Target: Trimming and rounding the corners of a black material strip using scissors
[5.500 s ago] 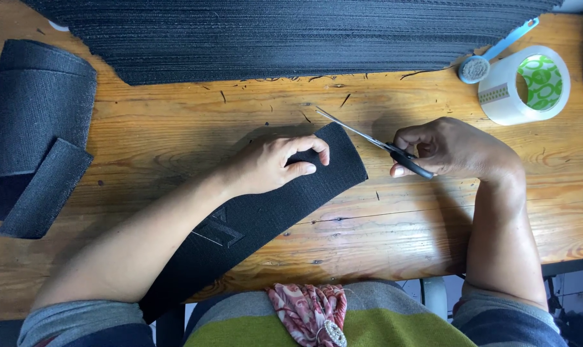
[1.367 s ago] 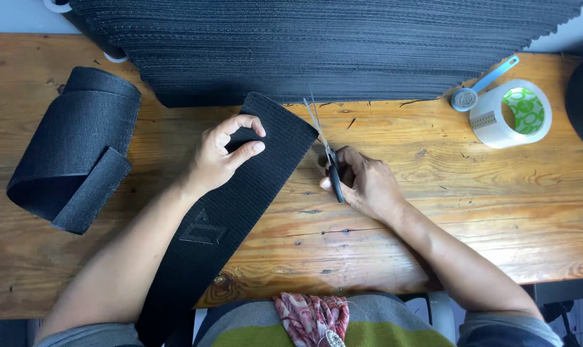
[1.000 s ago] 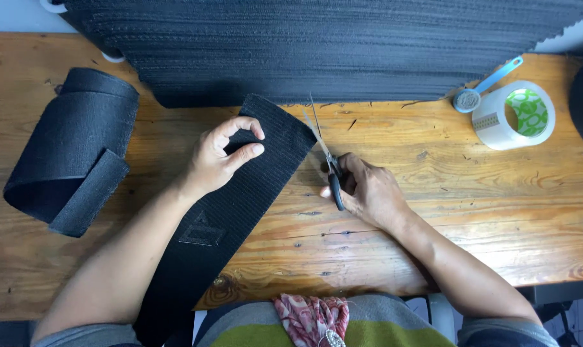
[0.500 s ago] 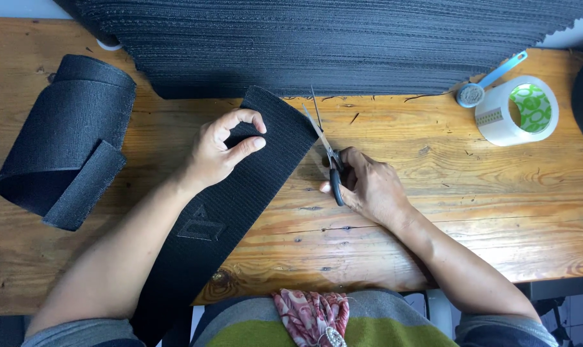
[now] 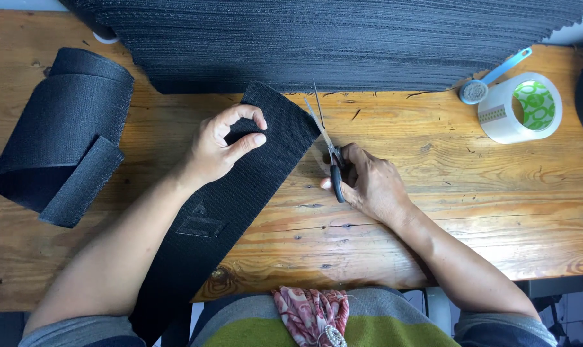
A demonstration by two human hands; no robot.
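- Your left hand (image 5: 224, 144) sits just left of the frame's centre, thumb and fingers pinching a bit of the black strap (image 5: 240, 193) near its upper end.
- That strap runs as a long diagonal from upper centre down to the lower left edge, flat on the wooden tabletop (image 5: 465, 193), with a faint stamped emblem partway down.
- Your right hand (image 5: 368, 183), just right of centre, is closed around the dark handles of the scissors (image 5: 326, 151).
- The blades are slightly parted and point up toward the top of the frame, right beside the strap's right edge.
- Across the top lies a big stack of black fabric (image 5: 336, 38), its lower edge just above the strap's end.
- Upper left, a loose black roll (image 5: 63, 135) rests well apart from your hands.
- Upper right, a tape roll (image 5: 519, 109) sits with a small blue-handled tool (image 5: 490, 80) touching it.
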